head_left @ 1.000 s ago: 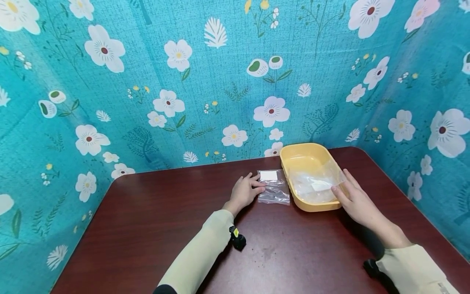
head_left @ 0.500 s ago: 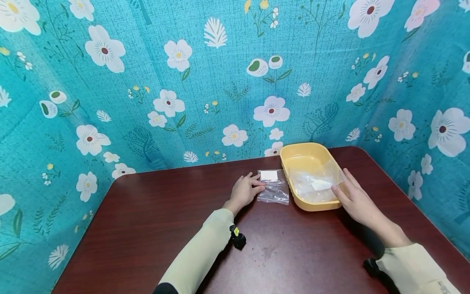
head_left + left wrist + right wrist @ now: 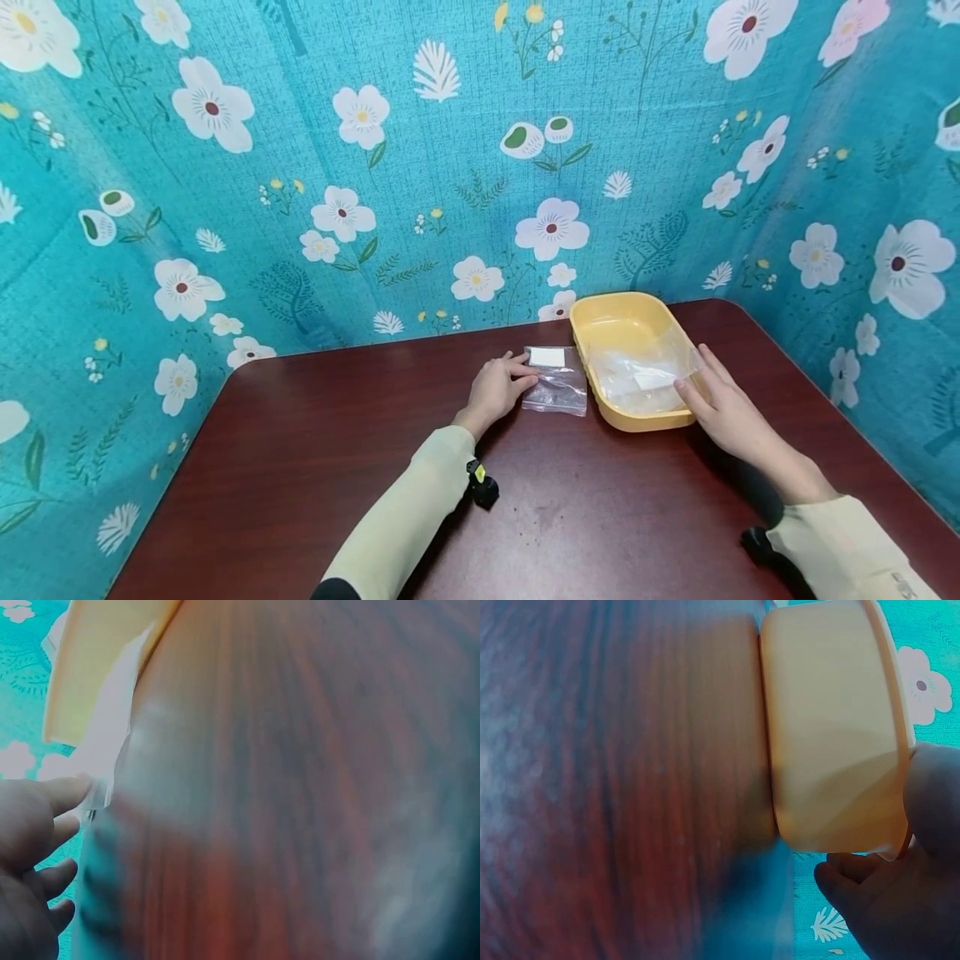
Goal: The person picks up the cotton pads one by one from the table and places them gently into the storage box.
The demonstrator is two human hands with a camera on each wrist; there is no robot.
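In the head view my left hand (image 3: 495, 387) rests at the left edge of a small clear zip bag (image 3: 556, 390) with a white label patch. A fingertip (image 3: 69, 793) touches the bag's edge in the left wrist view; the other fingers are relaxed. On the right, a yellow plastic basket (image 3: 641, 423) stands on the table, with clear plastic bags (image 3: 637, 375) inside. My right hand (image 3: 731, 412) grips the basket's near right corner, thumb at the rim and fingers along the outer wall. The right wrist view shows the basket wall (image 3: 832, 727); some fingers are hidden behind it.
The table (image 3: 300, 475) is dark reddish wood. A blue-green floral curtain (image 3: 420, 167) hangs behind its back edge and along the sides. The zip bag lies just left of the basket.
The zip bag has slid very slightly left. Both hands and the basket hold nearly the same places; the head view has shifted a little.
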